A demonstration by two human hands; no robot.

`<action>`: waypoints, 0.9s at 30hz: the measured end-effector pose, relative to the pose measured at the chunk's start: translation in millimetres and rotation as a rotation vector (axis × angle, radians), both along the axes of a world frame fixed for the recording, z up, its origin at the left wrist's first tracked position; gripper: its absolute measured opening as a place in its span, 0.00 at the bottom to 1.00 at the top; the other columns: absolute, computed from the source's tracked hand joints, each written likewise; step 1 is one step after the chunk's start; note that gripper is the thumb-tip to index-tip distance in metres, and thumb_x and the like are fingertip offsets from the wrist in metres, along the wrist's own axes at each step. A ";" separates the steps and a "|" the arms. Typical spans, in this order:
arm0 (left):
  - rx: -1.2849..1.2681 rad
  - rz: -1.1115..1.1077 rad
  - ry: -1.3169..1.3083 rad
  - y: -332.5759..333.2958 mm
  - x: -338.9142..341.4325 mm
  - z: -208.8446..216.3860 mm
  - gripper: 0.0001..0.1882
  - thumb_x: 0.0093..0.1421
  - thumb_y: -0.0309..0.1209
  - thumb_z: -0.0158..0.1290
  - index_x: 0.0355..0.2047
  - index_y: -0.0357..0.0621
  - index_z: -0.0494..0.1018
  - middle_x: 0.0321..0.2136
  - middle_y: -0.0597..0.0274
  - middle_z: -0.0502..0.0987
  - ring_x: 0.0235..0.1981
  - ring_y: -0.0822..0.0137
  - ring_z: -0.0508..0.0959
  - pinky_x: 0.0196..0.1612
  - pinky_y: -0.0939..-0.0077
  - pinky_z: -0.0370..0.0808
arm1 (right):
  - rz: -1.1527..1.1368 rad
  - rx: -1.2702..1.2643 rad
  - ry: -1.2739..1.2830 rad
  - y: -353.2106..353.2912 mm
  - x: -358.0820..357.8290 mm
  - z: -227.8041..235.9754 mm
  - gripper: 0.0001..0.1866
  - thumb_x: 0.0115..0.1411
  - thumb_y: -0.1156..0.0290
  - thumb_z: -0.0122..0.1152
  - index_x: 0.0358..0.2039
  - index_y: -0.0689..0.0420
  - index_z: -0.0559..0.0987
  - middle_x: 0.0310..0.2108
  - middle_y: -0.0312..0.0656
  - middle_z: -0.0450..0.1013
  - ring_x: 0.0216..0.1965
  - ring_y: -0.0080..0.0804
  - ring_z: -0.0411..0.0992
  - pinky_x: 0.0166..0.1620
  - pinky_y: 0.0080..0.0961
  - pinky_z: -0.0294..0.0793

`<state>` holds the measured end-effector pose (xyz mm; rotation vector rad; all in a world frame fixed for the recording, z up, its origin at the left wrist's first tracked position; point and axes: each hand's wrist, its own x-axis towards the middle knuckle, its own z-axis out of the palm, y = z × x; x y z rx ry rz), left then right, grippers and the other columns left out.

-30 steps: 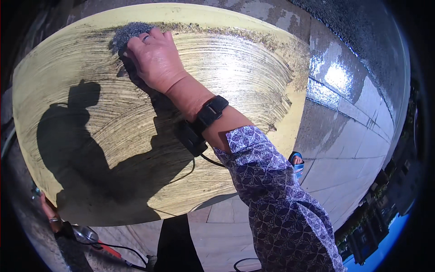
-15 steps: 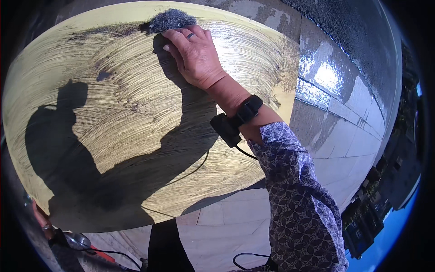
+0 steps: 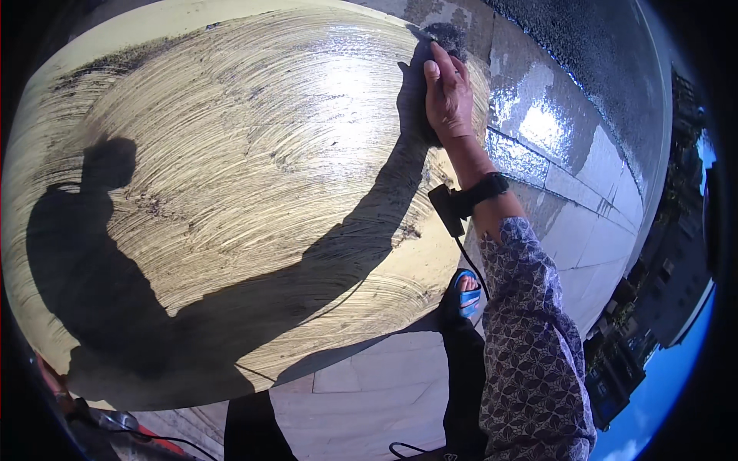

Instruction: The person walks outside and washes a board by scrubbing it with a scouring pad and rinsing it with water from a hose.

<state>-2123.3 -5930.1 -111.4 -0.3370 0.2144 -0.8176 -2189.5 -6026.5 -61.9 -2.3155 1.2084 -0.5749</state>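
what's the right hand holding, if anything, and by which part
The right hand holds a dark grey, tangled wire-wool pad by its near edge; the grip underneath is hidden.

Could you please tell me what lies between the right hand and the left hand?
In the head view, the streaked yellow panel lies between the right hand and left hand, with a dark shadow across part of it.
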 end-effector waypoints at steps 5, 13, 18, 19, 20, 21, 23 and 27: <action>-0.095 -0.434 -0.053 -149.9 -79.6 -51.0 0.25 0.61 0.48 0.39 0.52 0.45 0.62 0.45 0.59 0.69 0.46 0.61 0.69 0.52 0.71 0.63 | -0.139 0.027 0.256 -86.7 -32.0 -40.9 0.29 0.60 0.47 0.35 0.51 0.55 0.67 0.48 0.51 0.66 0.51 0.50 0.62 0.54 0.36 0.58; -0.040 -0.492 -0.069 -123.7 -94.6 -55.6 0.24 0.61 0.48 0.38 0.50 0.46 0.64 0.43 0.61 0.70 0.45 0.64 0.69 0.51 0.71 0.65 | -0.047 0.159 0.181 -66.4 -54.1 -35.6 0.29 0.60 0.47 0.32 0.48 0.58 0.68 0.47 0.49 0.67 0.53 0.48 0.60 0.54 0.36 0.57; -0.001 -0.551 -0.119 -140.7 -89.7 -64.3 0.23 0.61 0.49 0.38 0.49 0.47 0.65 0.42 0.62 0.71 0.45 0.65 0.70 0.50 0.71 0.66 | -0.039 0.082 0.217 -79.9 -37.7 -33.0 0.26 0.60 0.50 0.35 0.48 0.55 0.69 0.46 0.47 0.68 0.52 0.46 0.61 0.53 0.35 0.59; -0.005 -0.585 -0.127 -140.0 -89.4 -64.7 0.23 0.61 0.49 0.38 0.49 0.47 0.65 0.42 0.62 0.71 0.45 0.65 0.70 0.49 0.71 0.66 | -0.161 0.320 0.305 -89.3 -49.1 -35.2 0.27 0.59 0.48 0.35 0.47 0.55 0.70 0.44 0.50 0.69 0.49 0.48 0.64 0.51 0.37 0.61; -0.089 -0.595 -0.244 -146.9 -93.7 -56.7 0.23 0.61 0.50 0.38 0.48 0.48 0.66 0.43 0.63 0.70 0.45 0.67 0.70 0.50 0.70 0.65 | -0.192 0.323 0.303 -93.4 -59.0 -35.2 0.28 0.59 0.48 0.33 0.47 0.55 0.70 0.43 0.51 0.70 0.47 0.49 0.65 0.51 0.38 0.62; -0.101 -0.594 -0.230 -143.9 -98.2 -51.3 0.23 0.61 0.50 0.38 0.48 0.48 0.66 0.43 0.63 0.70 0.45 0.67 0.70 0.50 0.70 0.65 | -0.220 0.326 0.302 -95.9 -67.1 -36.1 0.28 0.60 0.47 0.32 0.47 0.55 0.70 0.42 0.52 0.70 0.46 0.50 0.66 0.50 0.39 0.62; 0.063 -0.573 -0.172 -131.3 -92.6 -55.2 0.24 0.61 0.50 0.37 0.47 0.48 0.66 0.43 0.63 0.70 0.45 0.67 0.70 0.50 0.70 0.65 | -0.114 0.329 0.354 -83.2 -63.4 -33.3 0.31 0.60 0.44 0.30 0.48 0.54 0.69 0.46 0.49 0.68 0.50 0.48 0.64 0.52 0.38 0.60; -0.022 -0.492 -0.139 -128.1 -102.4 -47.0 0.23 0.62 0.48 0.36 0.50 0.46 0.64 0.46 0.63 0.69 0.48 0.67 0.68 0.50 0.72 0.65 | 0.123 0.010 0.343 -53.0 -60.3 -25.1 0.29 0.59 0.45 0.32 0.51 0.51 0.68 0.50 0.44 0.66 0.55 0.47 0.58 0.56 0.36 0.56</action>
